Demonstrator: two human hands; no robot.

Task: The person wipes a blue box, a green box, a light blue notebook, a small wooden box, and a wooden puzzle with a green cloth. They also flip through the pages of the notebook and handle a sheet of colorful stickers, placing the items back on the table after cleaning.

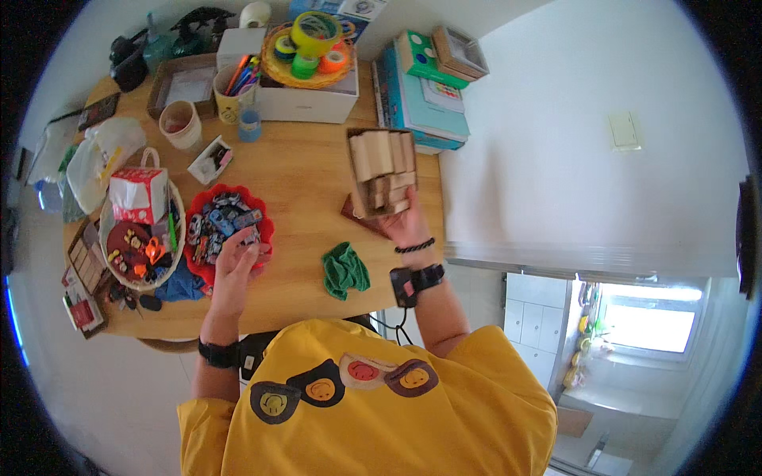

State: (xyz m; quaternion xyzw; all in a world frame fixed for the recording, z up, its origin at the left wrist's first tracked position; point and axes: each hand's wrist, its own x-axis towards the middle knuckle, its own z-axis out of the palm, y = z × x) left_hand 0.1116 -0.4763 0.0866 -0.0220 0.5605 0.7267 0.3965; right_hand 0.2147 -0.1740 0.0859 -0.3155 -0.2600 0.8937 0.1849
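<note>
My right hand (408, 223) grips the near end of an open box of wooden blocks (384, 172), tilted so that its contents face up. A dark red flat object (352, 208) lies partly hidden beneath that box. To the left, my left hand (237, 262) is at the right edge of a red scalloped bowl (269, 217) full of small toy cars (221, 221). Its fingertips are next to a toy car there; whether they grip it or the bowl's rim is unclear. A crumpled green cloth (345, 271) lies between my hands.
Left of the bowl stands an oval basket (180, 229) with a red tissue box (140, 193). Farther back are a small white box (211, 159), paper cup (180, 125), pen cup (229, 98) and basket of tape rolls (309, 53). Stacked folders (437, 119) sit by the wall.
</note>
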